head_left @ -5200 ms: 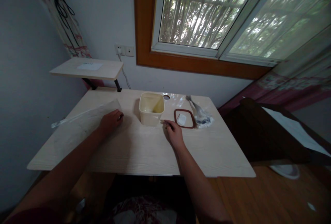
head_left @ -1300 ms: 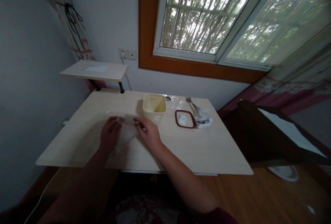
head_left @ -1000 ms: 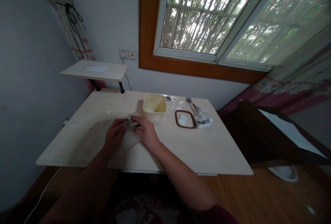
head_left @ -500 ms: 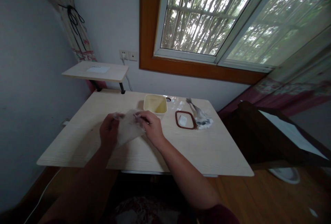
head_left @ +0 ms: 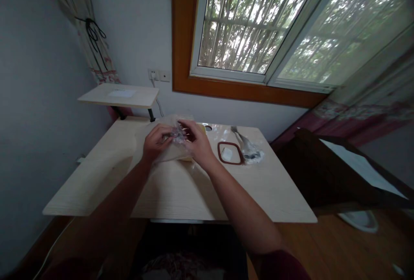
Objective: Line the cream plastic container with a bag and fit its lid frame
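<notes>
A thin, clear plastic bag (head_left: 173, 152) is bunched between my two hands over the desk. My left hand (head_left: 157, 142) pinches its gathered part from the left. From the right, my right hand (head_left: 196, 140) grips the same crumpled part, fingers bent around it. Behind the bag and my right hand stands a pale yellow bin (head_left: 202, 128), mostly hidden, with only bits of its rim and base showing.
Right of my hands lies a brown rounded-square frame (head_left: 220, 154) with a small white piece (head_left: 227, 154) inside its outline. Touching or close beside it is another plastic bag (head_left: 250, 152) with dark and white contents. A raised shelf (head_left: 136, 94) stands at the desk's back left.
Both hands have come closer together and lifted, bunching the bag that was stretched between them. The bag and hands now cover most of the bin. The view has shifted slightly.
</notes>
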Action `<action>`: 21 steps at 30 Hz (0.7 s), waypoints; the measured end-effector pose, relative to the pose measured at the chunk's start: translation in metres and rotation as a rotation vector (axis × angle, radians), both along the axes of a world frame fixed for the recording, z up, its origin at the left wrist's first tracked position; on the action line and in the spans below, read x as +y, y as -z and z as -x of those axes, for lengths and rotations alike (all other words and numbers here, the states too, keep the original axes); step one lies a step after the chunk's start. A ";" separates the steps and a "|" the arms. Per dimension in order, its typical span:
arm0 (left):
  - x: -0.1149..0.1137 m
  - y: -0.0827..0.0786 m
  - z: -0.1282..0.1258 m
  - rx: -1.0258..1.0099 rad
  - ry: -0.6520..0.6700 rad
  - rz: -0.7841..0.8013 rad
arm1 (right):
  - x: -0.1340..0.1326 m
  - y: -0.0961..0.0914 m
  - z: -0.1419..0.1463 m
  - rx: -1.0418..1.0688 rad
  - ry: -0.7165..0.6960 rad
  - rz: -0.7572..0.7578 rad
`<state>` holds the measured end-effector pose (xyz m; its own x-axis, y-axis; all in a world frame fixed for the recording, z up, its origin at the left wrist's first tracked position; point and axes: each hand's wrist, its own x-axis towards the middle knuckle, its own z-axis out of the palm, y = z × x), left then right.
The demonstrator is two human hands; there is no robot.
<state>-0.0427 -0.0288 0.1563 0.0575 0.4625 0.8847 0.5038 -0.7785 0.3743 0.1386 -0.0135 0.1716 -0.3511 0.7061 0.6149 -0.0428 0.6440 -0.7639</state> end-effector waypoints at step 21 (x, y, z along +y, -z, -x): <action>-0.008 0.025 0.040 0.519 -0.164 0.446 | 0.042 0.030 -0.118 -0.074 0.531 -0.072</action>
<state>-0.0829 -0.0364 0.1315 0.3188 0.8138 0.4859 0.8016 -0.5051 0.3199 0.2564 0.0288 0.1418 -0.0012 0.7554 0.6553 0.3551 0.6129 -0.7059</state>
